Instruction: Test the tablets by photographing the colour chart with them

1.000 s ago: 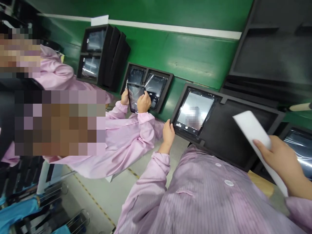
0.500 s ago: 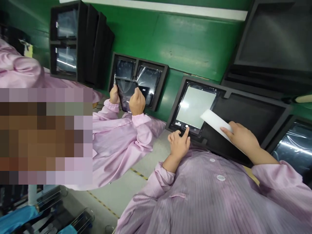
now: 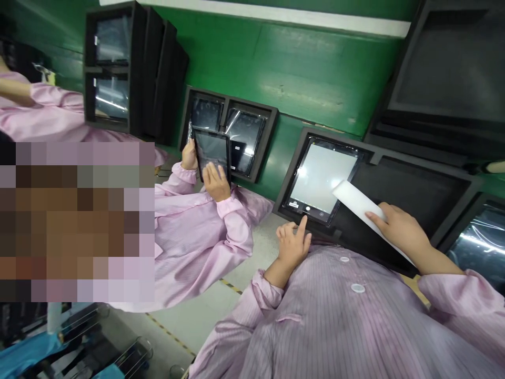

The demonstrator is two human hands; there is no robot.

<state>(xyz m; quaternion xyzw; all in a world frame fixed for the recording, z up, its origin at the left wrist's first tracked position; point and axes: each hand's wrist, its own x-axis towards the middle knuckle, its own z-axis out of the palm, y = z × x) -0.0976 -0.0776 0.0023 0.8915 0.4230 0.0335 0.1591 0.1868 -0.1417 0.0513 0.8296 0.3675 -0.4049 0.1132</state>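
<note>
A tablet (image 3: 321, 173) with a bright, pale screen lies in the left compartment of a black foam tray (image 3: 376, 155). My left hand (image 3: 294, 243) is just below the tablet's lower edge, index finger stretched towards it and the other fingers loosely bent, holding nothing. In my right hand (image 3: 402, 231) is a long, flat white strip (image 3: 357, 202), gripped between thumb and fingers. The strip slants over the tray, its far end overlapping the right edge of the screen. Only black foam shows in the tray's right compartment.
To the left, a co-worker's hands (image 3: 216, 181) hold another tablet (image 3: 213, 150) over a second foam tray (image 3: 272, 123). Stacked trays (image 3: 136, 68) stand on the green table (image 3: 315, 68) at the far left. More black trays (image 3: 445, 63) rise at the right, with a wrapped tablet (image 3: 479, 231) below them.
My left index finger has drawn back slightly from the screen's lower edge. My right hand keeps the white strip in place. The co-worker's right hand has moved down onto the tablet it handles.
</note>
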